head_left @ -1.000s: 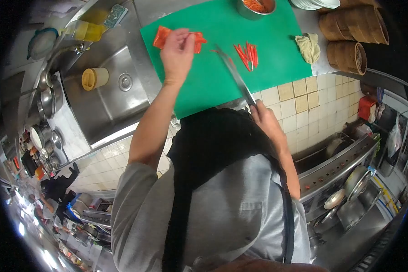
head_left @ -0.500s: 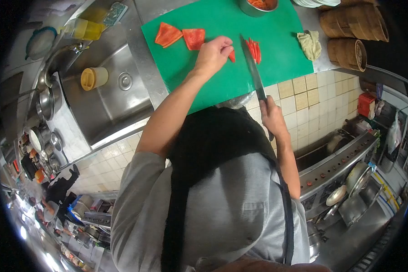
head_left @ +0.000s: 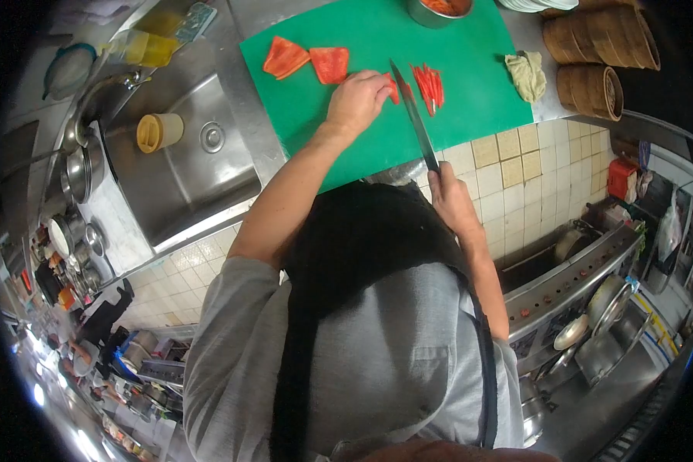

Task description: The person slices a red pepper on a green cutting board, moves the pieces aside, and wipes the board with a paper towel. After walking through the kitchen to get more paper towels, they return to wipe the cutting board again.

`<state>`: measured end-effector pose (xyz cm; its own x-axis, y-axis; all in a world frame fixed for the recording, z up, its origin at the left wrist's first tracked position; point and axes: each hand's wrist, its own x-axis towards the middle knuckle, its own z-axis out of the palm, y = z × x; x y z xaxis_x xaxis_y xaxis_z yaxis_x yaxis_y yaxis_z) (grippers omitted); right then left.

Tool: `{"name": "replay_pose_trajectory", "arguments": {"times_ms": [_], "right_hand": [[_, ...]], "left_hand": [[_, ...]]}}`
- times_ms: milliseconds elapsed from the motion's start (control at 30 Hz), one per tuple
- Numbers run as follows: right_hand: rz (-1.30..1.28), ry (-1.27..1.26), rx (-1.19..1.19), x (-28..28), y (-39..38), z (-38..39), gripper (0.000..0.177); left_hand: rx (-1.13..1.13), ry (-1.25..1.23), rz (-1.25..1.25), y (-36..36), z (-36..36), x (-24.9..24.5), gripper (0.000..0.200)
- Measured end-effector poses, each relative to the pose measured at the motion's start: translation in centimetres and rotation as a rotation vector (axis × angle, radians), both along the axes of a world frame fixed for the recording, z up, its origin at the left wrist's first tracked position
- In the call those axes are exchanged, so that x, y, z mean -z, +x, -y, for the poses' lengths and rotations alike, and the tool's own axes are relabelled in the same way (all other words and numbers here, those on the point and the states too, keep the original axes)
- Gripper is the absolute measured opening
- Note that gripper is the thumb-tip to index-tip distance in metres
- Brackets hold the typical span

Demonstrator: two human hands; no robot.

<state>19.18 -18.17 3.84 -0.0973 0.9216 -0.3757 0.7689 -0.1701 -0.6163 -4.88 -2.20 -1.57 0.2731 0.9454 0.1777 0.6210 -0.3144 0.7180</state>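
My right hand (head_left: 453, 202) is wrapped round the handle of a long kitchen knife (head_left: 420, 127), its blade pointing away from me over the green cutting board (head_left: 470, 81). Just left of the blade, the curled fingers of my left hand (head_left: 357, 106) press a small piece of red bell pepper (head_left: 393, 89) onto the board. Thin red pepper strips (head_left: 429, 86) lie in a loose pile right of the knife. Two flat pepper pieces, a left one (head_left: 286, 57) and a right one (head_left: 329, 65), rest beyond my left hand.
A metal bowl (head_left: 439, 14) with orange-red shreds stands at the board's far edge. On the right are a crumpled cloth (head_left: 525, 77) and bamboo steamers (head_left: 589, 92). To the left, a sink (head_left: 185, 185) holds a yellow-lidded container (head_left: 160, 132). Other people work far off at lower left.
The knife has shifted left, away from the strips, to beside the held piece. More strips show in the pile, spread wider. My left hand has closed down over the pepper piece.
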Motion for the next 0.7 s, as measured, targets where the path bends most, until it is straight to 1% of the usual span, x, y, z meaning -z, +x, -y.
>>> {"name": "replay_pose_trajectory", "arguments": {"times_ms": [100, 200, 300, 500, 700], "right_hand": [[0.009, 0.034, -0.01, 0.2, 0.2, 0.0, 0.022], [0.031, 0.041, 0.006, -0.3, 0.0, 0.0, 0.02], [0.046, 0.047, 0.02, -0.8, -0.4, 0.1, 0.019], [0.082, 0.024, 0.025, -0.2, -0.6, 0.9, 0.018], [0.1, 0.02, 0.021, -0.1, -0.6, 1.1, 0.016]], "left_hand": [[0.073, 0.011, -0.076, 0.2, -0.9, -0.3, 0.018], [0.068, -0.044, -0.141, 0.6, -1.3, -1.0, 0.018], [0.074, -0.025, -0.197, 0.9, -1.5, -1.0, 0.02], [0.076, -0.098, -0.235, 1.1, -1.7, -1.5, 0.018], [0.091, -0.063, -0.203, 0.9, -1.8, -1.2, 0.017]]}}
